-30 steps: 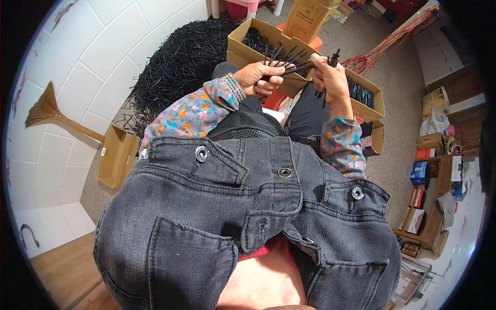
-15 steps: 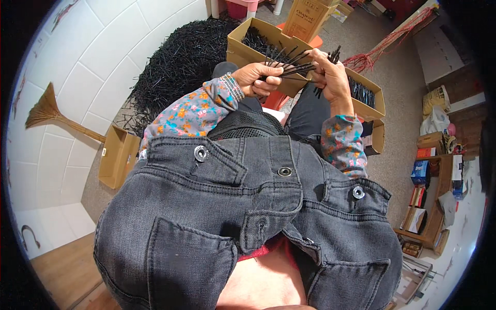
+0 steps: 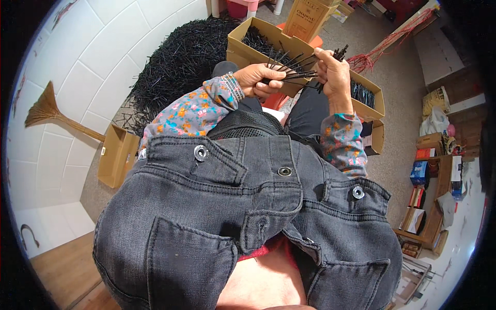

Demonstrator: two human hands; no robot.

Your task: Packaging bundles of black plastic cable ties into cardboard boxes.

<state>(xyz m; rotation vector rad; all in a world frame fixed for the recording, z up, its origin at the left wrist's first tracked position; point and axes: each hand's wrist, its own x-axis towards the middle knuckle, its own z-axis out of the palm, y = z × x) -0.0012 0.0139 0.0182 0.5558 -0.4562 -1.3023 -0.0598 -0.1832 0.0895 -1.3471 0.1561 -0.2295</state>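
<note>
A fanned bunch of thin black sticks (image 3: 295,66) is gripped in my left hand (image 3: 258,80), its ends spreading up and to the right. My right hand (image 3: 333,72) is closed round a second, upright bundle of black sticks (image 3: 340,52). The fingers of that hand meet the tips of the left bunch, and whether they pinch one of those sticks is too small to tell. Just beyond my hands stands an open cardboard box (image 3: 243,49) holding many similar black sticks. Another cardboard box (image 3: 380,95) with black sticks lies right of my right wrist.
A large heap of black sticks (image 3: 175,67) covers the floor at the far left. A broom (image 3: 67,119) leans at the wall above a shallow cardboard box (image 3: 116,157). A tall carton (image 3: 307,20) stands behind the stick box. Shelves (image 3: 436,196) with goods line the right.
My right hand has shifted slightly right and its bundle has tilted a little. The left hand has moved slightly right with its bunch still fanned.
</note>
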